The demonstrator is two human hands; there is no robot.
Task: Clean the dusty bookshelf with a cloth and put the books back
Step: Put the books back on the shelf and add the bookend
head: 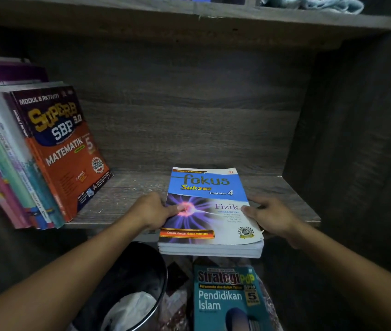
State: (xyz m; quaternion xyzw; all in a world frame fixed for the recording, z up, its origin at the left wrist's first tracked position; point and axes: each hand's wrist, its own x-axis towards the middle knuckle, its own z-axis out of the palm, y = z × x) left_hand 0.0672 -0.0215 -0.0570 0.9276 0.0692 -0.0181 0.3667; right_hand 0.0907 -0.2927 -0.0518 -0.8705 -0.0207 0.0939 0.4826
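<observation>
While both hands, left hand [152, 211] and right hand [272, 215], grip the blue Fizik paperback [210, 211] flat, we're mid-reshelving; next it needs standing up beside the leaning orange Matematik book [68, 158].

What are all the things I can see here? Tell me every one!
Fizik book: one, blue and white, lying flat, half on the shelf and sticking out over its front edge.
Matematik book: one, orange and dark, leaning at the right end of the row.
Book row: several, pink, teal and purple, leaning on the shelf's left side.
Pendidikan Islam book: one, teal, lying below the shelf.
Bin: one, dark, below the shelf, something pale inside.
Cloth: one, light blue, on the upper shelf, right.
Shelf: one board, grey-brown wood, pale specks on it.
Left hand: holding the Fizik book's left edge.
Right hand: holding its right edge.
</observation>
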